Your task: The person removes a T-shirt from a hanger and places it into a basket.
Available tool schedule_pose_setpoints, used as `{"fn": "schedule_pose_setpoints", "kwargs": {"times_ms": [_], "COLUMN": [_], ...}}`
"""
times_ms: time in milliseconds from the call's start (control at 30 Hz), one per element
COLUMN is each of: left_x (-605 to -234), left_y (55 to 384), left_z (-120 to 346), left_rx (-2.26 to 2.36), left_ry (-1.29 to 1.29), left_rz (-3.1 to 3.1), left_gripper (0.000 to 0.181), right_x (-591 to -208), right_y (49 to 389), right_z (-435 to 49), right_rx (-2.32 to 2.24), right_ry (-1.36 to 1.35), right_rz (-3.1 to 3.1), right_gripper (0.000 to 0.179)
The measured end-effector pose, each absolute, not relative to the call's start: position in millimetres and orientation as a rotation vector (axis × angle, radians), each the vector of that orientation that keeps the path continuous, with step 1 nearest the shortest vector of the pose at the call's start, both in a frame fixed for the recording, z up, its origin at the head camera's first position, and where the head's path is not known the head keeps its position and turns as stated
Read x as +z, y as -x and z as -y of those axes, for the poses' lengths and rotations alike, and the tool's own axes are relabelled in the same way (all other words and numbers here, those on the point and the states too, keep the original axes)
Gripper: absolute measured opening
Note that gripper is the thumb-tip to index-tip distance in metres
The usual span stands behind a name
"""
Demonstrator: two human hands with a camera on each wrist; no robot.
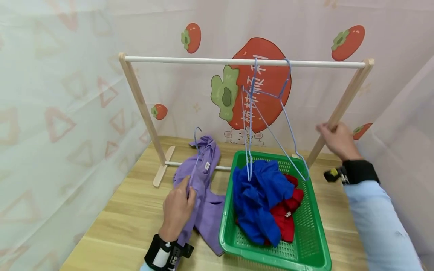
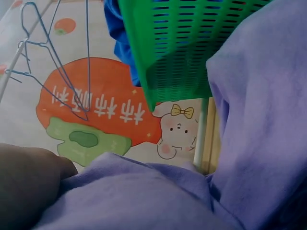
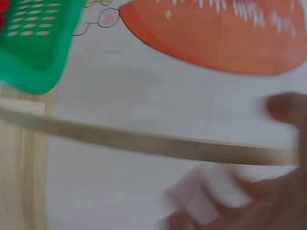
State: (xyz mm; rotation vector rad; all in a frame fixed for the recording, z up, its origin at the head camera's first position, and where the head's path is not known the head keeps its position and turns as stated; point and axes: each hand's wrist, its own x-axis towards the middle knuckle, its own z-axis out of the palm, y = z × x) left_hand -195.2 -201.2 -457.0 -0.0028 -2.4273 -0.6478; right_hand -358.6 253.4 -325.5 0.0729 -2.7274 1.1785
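A purple shirt (image 1: 203, 180), a blue wire hanger (image 1: 197, 145) inside it with its hook sticking up, lies toward the left of the table. My left hand (image 1: 178, 207) pinches the shirt's edge along the hanger. In the left wrist view, folds of purple cloth (image 2: 144, 196) fill the bottom, beside part of the hand (image 2: 33, 187). On the other side, my right hand (image 1: 340, 141) is at the right wooden post (image 1: 346, 101) of the clothes rack. The right wrist view shows its fingers (image 3: 244, 191) blurred and spread, the post (image 3: 144, 143) passing between thumb and fingers.
Two blue wire hangers (image 1: 283, 96) hang from the rack's white rail (image 1: 203, 61). Below them stands a green basket (image 1: 315, 218) containing a blue garment (image 1: 261, 195) and a red one (image 1: 288, 214). A patterned curtain (image 1: 162, 34) closes off the back and sides.
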Motion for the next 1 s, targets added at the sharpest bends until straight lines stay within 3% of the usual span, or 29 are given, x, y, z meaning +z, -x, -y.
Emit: {"fn": "schedule_pose_setpoints", "kwargs": {"times_ms": [133, 300, 400, 467, 533, 733, 833, 1000], "left_x": [-460, -456, -452, -450, -447, -439, -438, -442], "left_y": [193, 195, 200, 202, 203, 202, 198, 189], "left_z": [201, 201, 198, 196, 193, 184, 178, 173], "left_rx": [-0.704, -0.719, -0.692, -0.685, -0.692, -0.707, -0.714, -0.673], "left_ry": [0.001, 0.022, 0.042, 0.026, 0.009, 0.012, 0.040, 0.113], "left_rz": [2.419, 2.373, 2.349, 2.346, 2.344, 2.281, 2.249, 2.218], "left_gripper": [0.036, 0.027, 0.015, 0.008, 0.007, 0.022, 0.028, 0.026], "right_x": [-348, -361, -359, -359, -359, -365, -373, -381], "right_y": [301, 222, 190, 182, 188, 255, 279, 296], "right_z": [-251, -181, -121, -80, -41, 48, 68, 79], "right_rx": [0.645, 0.591, 0.615, 0.647, 0.797, 1.352, 1.381, 1.168], "right_ry": [-0.460, -0.753, -0.899, -0.998, -1.059, -0.953, -0.801, -0.607], "right_rz": [3.065, 3.193, 3.161, 3.087, 2.993, 2.774, 2.823, 2.847], "right_gripper": [0.063, 0.036, 0.042, 0.056, 0.062, 0.043, 0.046, 0.034]}}
